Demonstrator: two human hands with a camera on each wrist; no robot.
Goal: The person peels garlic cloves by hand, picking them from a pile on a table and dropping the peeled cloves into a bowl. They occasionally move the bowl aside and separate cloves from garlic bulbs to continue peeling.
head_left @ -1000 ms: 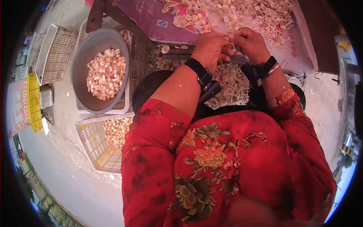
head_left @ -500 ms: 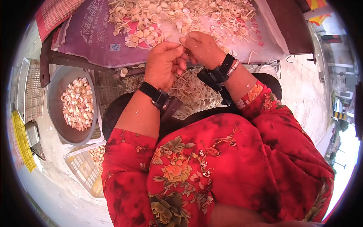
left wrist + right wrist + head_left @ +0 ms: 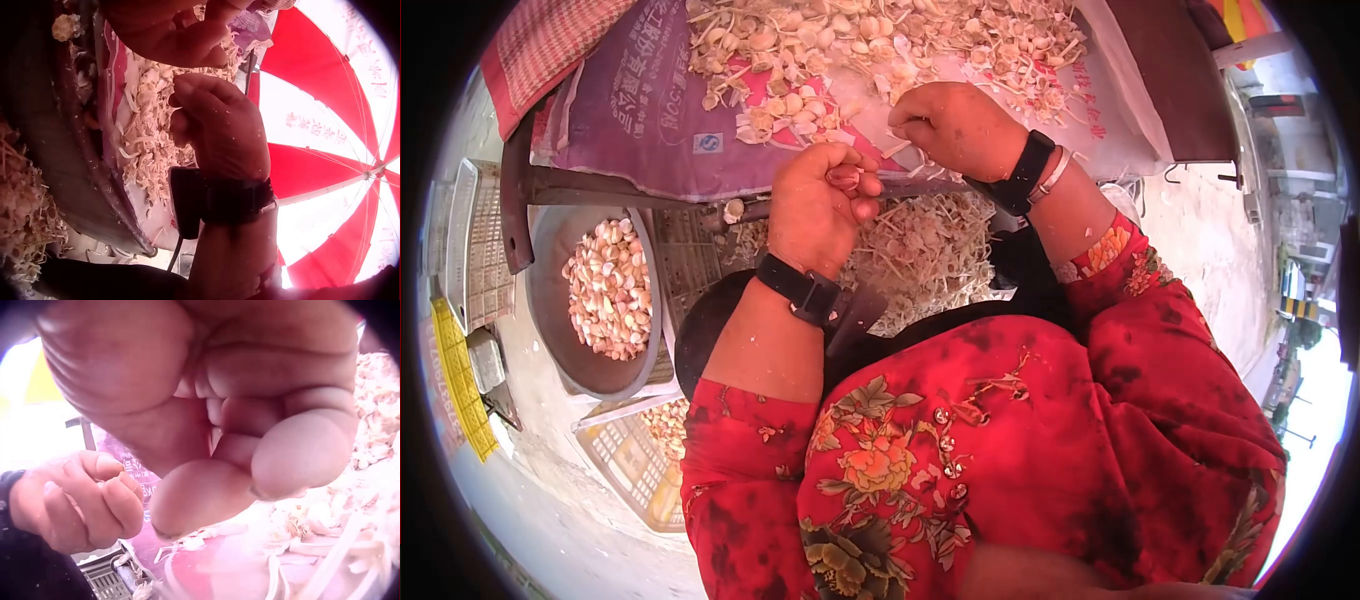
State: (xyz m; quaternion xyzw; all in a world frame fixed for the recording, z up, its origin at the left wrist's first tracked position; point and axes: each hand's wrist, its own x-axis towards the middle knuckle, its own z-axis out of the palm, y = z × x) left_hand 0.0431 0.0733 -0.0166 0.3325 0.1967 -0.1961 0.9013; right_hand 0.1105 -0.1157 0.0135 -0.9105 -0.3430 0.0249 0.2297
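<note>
In the head view my left hand (image 3: 815, 210) is palm up below the table's front edge, its curled fingers round a reddish garlic clove (image 3: 845, 178). My right hand (image 3: 965, 125) hangs to the right of it, over the near edge of the garlic heap (image 3: 880, 45), a short gap between the hands. The right wrist view shows the right hand (image 3: 206, 394) large, with bent fingers and nothing between the thumb tip and fingertips; its palm is partly hidden. The left hand (image 3: 81, 503) is beyond it. In the left wrist view the right hand (image 3: 225, 125) has curled fingers.
A grey basin (image 3: 550, 300) of cloves stands at left, above a crate (image 3: 625, 460) with more cloves. Dry stalks and skins (image 3: 925, 240) lie below the table edge. A purple sack (image 3: 630, 130) covers the tabletop; a checked cloth (image 3: 550, 50) lies at its left corner.
My hands, fingertips together before, have come apart. The right moved to the right; the left lowered slightly and turned, showing the clove. The head view shifted to the right earlier.
</note>
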